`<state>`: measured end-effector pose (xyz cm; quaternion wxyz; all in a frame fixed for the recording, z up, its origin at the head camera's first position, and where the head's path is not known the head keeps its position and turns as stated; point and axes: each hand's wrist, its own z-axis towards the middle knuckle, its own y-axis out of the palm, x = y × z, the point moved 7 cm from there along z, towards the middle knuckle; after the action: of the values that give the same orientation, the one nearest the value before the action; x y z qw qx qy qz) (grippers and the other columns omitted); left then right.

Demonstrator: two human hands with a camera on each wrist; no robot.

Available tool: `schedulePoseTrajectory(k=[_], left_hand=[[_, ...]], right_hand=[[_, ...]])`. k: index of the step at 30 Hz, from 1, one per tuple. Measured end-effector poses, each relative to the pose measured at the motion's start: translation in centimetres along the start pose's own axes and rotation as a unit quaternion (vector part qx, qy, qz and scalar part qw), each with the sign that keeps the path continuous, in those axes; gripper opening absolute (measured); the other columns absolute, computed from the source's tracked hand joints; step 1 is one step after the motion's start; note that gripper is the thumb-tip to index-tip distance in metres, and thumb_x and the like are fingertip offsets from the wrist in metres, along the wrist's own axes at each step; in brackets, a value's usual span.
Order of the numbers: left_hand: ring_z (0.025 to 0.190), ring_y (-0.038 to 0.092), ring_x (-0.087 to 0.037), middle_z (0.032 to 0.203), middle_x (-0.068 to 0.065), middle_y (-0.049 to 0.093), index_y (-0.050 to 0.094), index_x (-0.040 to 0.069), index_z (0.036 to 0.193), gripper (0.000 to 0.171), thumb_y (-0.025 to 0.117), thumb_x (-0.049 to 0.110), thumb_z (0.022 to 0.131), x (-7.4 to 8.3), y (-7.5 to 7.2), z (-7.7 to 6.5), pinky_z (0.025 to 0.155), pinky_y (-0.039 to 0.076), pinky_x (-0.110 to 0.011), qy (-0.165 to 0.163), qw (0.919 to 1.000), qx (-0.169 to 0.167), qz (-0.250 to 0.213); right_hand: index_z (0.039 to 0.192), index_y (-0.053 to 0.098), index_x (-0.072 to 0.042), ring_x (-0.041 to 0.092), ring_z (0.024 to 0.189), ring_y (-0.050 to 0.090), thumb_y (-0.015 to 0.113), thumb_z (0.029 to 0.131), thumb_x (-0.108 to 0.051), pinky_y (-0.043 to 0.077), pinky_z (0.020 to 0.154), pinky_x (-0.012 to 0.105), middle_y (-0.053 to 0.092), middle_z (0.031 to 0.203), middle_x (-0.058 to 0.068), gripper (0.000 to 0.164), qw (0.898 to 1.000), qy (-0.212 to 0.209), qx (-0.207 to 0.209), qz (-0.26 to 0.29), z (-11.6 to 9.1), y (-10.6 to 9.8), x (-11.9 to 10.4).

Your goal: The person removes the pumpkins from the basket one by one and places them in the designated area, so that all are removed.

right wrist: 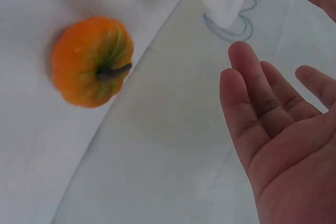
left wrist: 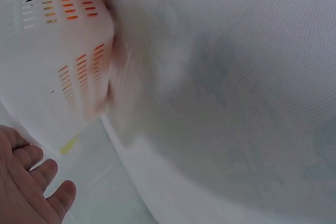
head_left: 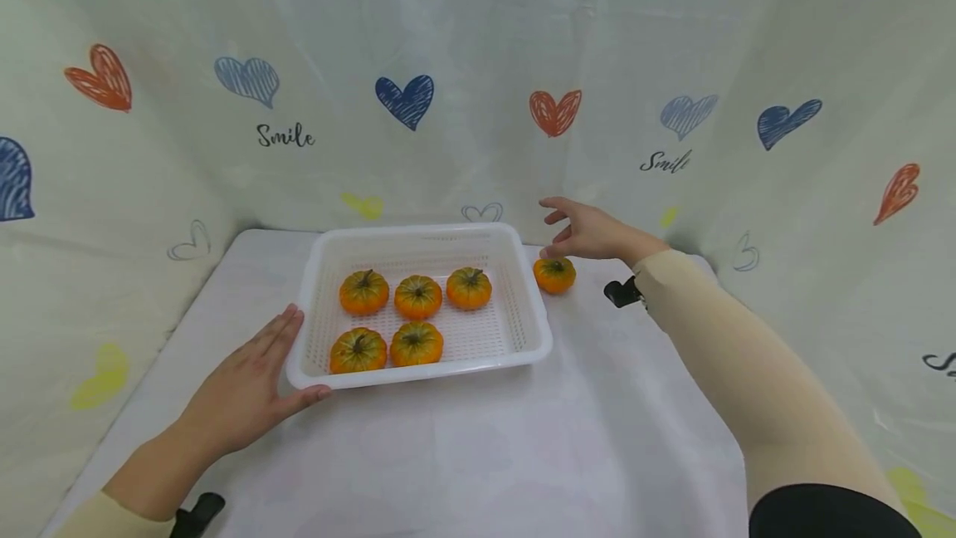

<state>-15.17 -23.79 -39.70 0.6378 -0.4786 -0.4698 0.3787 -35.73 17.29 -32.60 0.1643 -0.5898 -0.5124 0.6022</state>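
Hovering by the lone pumpkin point(head_left: 554, 276), your right hand point(head_left: 590, 231) holds nothing: its fingers are extended, thumb and fingertips apart, and the right wrist view shows a clear gap between the palm and the fruit. That pumpkin, orange with a green-tinged top and a dark stem, sits upright on the white tablecloth point(head_left: 478, 447), just beside the right wall of the white basket point(head_left: 485, 364). Your left hand point(head_left: 239, 393) is at the basket's near left corner, fingers straight along the left side and thumb spread out to the front rim; it touches there rather than clamping on anything. Inside the basket you have five more pumpkins: a far row of three, with the left pumpkin point(head_left: 363, 292), the middle pumpkin point(head_left: 418, 297) and the right pumpkin point(head_left: 469, 288), and a near row of two, with the near-left pumpkin point(head_left: 358, 350) next to the near-right pumpkin point(head_left: 417, 344). The right end of the basket shows bare slotted floor. Your right arm wears a pale sleeve point(head_left: 747, 364) with a black band point(head_left: 829, 511) farther up. Around the table hangs a pale backdrop point(head_left: 478, 31) printed with red, blue and yellow hearts and the word "Smile".
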Motion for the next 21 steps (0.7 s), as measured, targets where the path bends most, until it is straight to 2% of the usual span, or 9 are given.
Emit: schedulePoseTrajectory(k=[6, 11, 18, 21], left_hand=[[0.142, 0.028, -0.045, 0.159, -0.026, 0.022, 0.015, -0.005, 0.156, 0.117, 0.07, 0.065, 0.081, -0.2, 0.1, 0.0, 0.108, 0.031, -0.064, -0.005, 1.0, -0.003, -0.007], [0.141, 0.029, -0.045, 0.16, -0.026, 0.022, 0.014, -0.005, 0.157, 0.117, 0.072, 0.063, 0.081, -0.4, 0.3, -0.1, 0.107, 0.032, -0.065, -0.003, 0.9999, 0.004, -0.01], [0.143, 0.027, -0.043, 0.16, -0.025, 0.021, 0.014, -0.004, 0.157, 0.115, 0.071, 0.063, 0.082, -0.3, 0.2, -0.1, 0.107, 0.032, -0.064, 0.005, 0.9998, 0.014, -0.01], [0.144, 0.026, -0.042, 0.161, -0.024, 0.02, 0.012, -0.003, 0.157, 0.116, 0.07, 0.064, 0.083, -0.3, 0.1, -0.2, 0.108, 0.032, -0.063, 0.004, 0.9999, 0.011, -0.01]], right_hand=[[0.158, 0.028, -0.021, 0.026, 0.113, 0.061, 0.082, 0.085, -0.029, 0.056, 0.089, 0.038, 0.047, 0.147, 0.011, 0.091, 0.998, -0.043, -0.047, -0.004, 1.5, 2.1, -4.6], [0.156, 0.031, -0.025, 0.023, 0.112, 0.061, 0.082, 0.085, -0.031, 0.056, 0.088, 0.035, 0.05, 0.143, 0.007, 0.087, 0.994, -0.05, -0.092, -0.02, 2.7, 4.7, -6.8], [0.156, 0.03, -0.022, 0.025, 0.115, 0.058, 0.079, 0.087, -0.026, 0.051, 0.097, 0.044, 0.044, 0.15, 0.011, 0.085, 0.99, -0.014, -0.134, -0.051, 4.1, 7.6, -6.9], [0.157, 0.028, -0.018, 0.027, 0.114, 0.06, 0.079, 0.088, -0.024, 0.05, 0.099, 0.045, 0.041, 0.152, 0.014, 0.086, 0.987, -0.016, -0.145, -0.072, 4.6, 8.5, -6.6]])
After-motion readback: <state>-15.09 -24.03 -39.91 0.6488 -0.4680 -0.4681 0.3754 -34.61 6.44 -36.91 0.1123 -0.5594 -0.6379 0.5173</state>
